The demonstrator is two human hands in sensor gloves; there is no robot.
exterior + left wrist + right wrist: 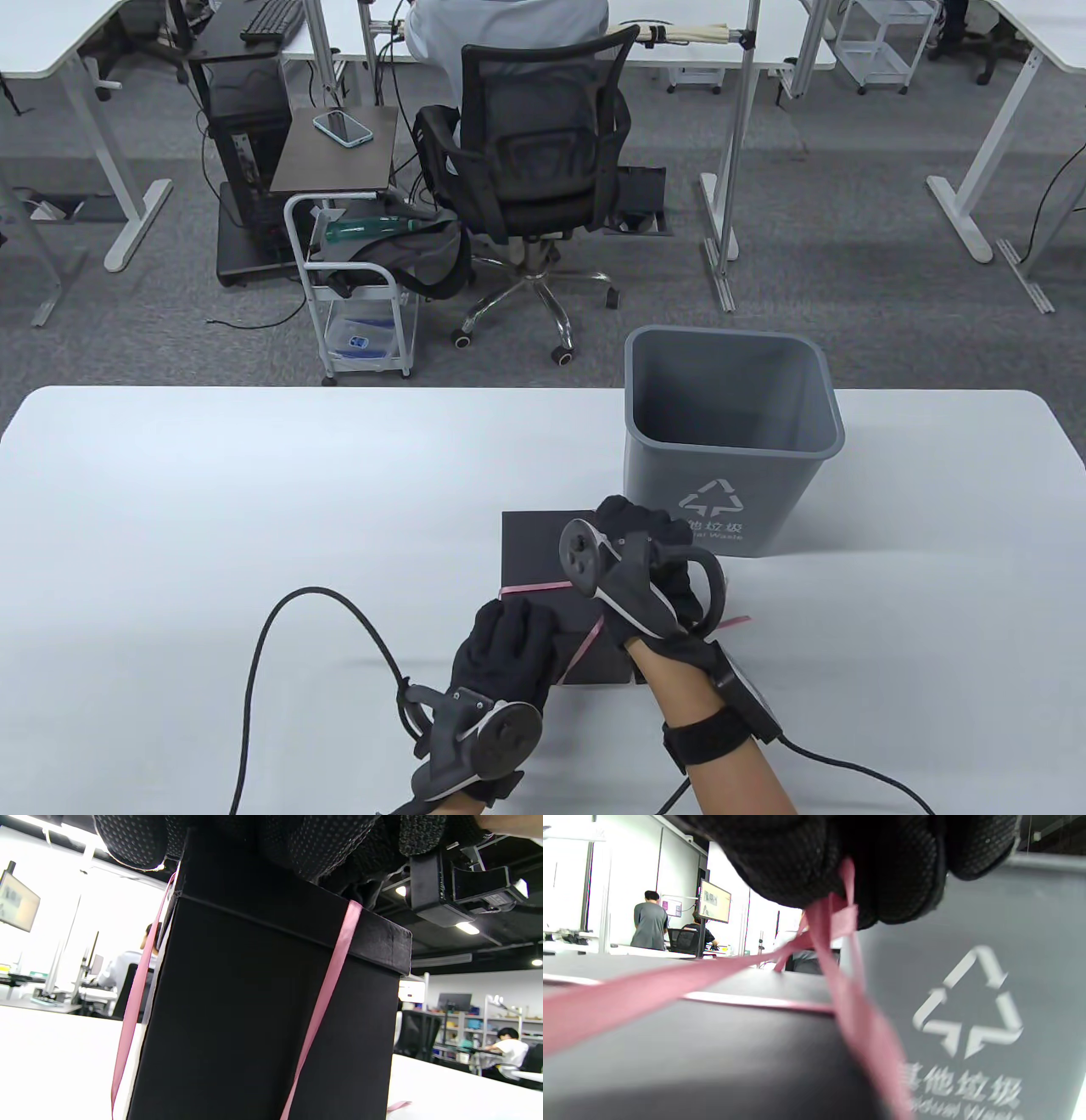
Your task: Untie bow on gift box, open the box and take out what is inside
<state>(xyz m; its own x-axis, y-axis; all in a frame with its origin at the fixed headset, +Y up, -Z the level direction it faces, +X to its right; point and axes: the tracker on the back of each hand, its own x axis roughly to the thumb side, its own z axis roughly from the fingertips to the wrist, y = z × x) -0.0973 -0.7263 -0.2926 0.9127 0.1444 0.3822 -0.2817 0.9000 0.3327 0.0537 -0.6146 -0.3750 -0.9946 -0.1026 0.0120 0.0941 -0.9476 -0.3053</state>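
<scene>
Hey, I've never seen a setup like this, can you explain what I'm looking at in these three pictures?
These are a person's two gloved hands, each with a tracker strapped on its back. One camera looks down at the white table; the other two sit on the wrists. On the table stand a black gift box tied with pink ribbon and a grey bin. The left hand rests on the box's near edge, and the right hand pinches the ribbon on top.

This was an open-plan office: grey carpet (848,212), rows of white desks (51,34), a mesh swivel chair (534,144) with a person seated at a far desk, a keyboard (270,19), wall monitors (715,902), and shelving (500,1014) at the far right.
</scene>
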